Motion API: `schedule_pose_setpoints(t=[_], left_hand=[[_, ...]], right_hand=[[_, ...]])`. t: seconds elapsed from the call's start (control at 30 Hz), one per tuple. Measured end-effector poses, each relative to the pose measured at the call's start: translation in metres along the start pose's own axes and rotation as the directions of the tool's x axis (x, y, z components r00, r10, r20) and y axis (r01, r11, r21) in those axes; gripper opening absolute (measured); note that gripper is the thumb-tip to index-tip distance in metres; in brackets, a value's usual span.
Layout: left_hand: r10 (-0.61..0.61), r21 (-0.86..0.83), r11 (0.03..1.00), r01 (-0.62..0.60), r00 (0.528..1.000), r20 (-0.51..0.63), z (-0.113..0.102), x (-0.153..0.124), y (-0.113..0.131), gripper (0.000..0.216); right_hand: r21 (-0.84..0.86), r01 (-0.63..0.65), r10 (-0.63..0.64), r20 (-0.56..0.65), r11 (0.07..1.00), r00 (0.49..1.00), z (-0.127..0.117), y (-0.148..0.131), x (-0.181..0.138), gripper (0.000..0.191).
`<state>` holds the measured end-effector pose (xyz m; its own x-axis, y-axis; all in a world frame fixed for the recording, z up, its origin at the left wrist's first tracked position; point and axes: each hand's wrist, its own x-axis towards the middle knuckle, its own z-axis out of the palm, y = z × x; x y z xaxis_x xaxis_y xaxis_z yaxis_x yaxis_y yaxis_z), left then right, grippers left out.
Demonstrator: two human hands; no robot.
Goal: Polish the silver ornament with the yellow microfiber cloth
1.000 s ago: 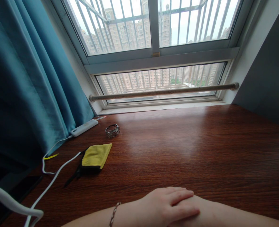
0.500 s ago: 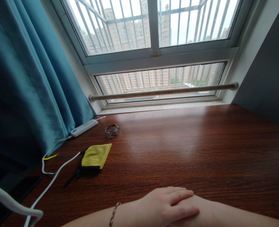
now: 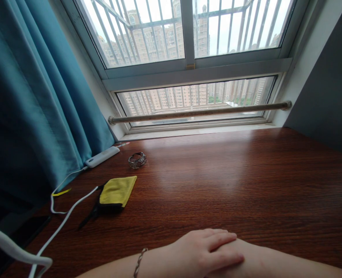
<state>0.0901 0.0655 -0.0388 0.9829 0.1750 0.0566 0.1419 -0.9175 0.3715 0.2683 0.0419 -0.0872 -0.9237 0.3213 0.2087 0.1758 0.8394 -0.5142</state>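
The left hand [image 3: 207, 249] lies flat with its fingers [image 3: 227, 237] spread open, holding nothing. It rests on the right forearm [image 3: 275, 262] at the near edge of the wooden table [image 3: 231, 185]. The right hand itself is out of view. A thin bracelet [image 3: 139, 261] sits on the left wrist.

Farther off to the left lies a yellow cloth [image 3: 117, 191] on something black, with a white cable [image 3: 69, 214] just beside it. Behind these — near the blue curtain [image 3: 34, 104] — are a small glass dish [image 3: 137, 160] and a white power bank [image 3: 102, 156].
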Motion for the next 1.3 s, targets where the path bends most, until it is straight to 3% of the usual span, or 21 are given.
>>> schedule_pose_setpoints(t=[0.27, 1.3], left_hand=[[0.013, 0.013, 1.0, -0.013, 1.0, -0.023, 0.002, 0.0, -0.001, 0.038], [0.011, 0.012, 1.0, -0.01, 1.0, -0.021, 0.003, -0.001, 0.0, 0.039]], right_hand=[[0.012, -0.009, 0.009, -0.016, 1.0, 1.0, -0.012, -0.01, 0.003, 0.029], [-0.011, -0.016, 0.016, -0.005, 1.0, 1.0, -0.011, -0.01, 0.003, 0.027]])
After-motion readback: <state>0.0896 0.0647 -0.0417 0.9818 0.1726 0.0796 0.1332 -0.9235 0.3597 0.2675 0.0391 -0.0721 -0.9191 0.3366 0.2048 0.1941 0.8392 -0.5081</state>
